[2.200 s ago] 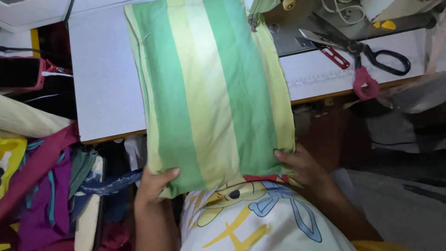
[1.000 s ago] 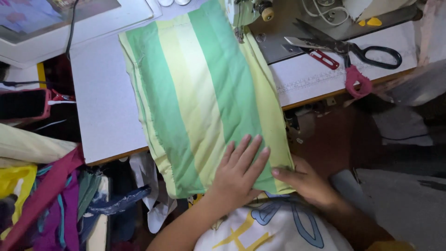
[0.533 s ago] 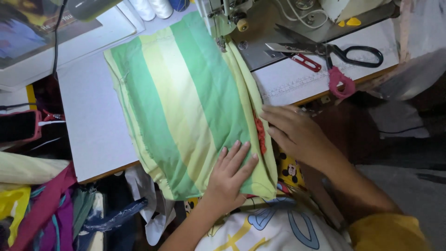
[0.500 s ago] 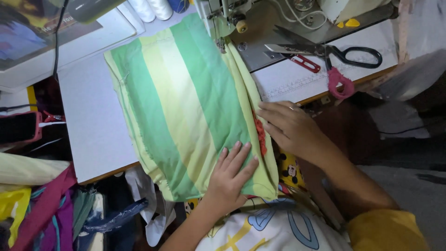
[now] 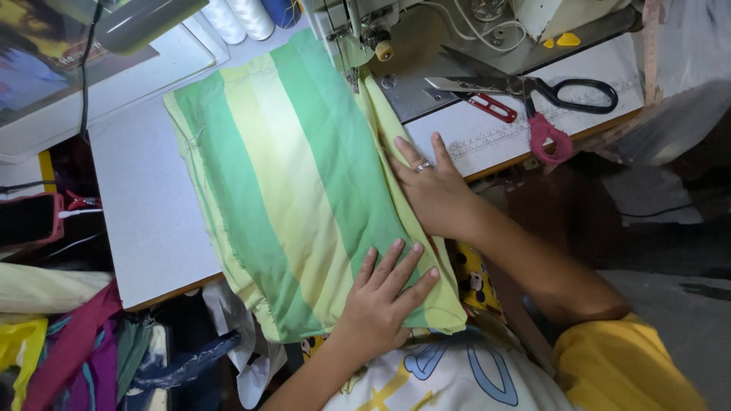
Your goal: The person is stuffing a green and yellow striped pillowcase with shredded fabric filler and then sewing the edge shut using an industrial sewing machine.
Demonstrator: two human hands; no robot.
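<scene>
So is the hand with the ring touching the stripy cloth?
Touching. The head view shows the right hand lying flat on the green and yellow striped cloth, its fingers pressing the cloth's right edge.

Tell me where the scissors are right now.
In the head view, the scissors lie upper right on the white table, beside the sewing machine, just beyond the right hand.

Both hands are bare, with no gloves. The right hand wears a thin silver ring on one finger. The left hand carries no ring or band that shows. The right arm is uncovered up to a short yellow sleeve. The shirt front is white, printed with blue outlines and yellow strokes.
</scene>
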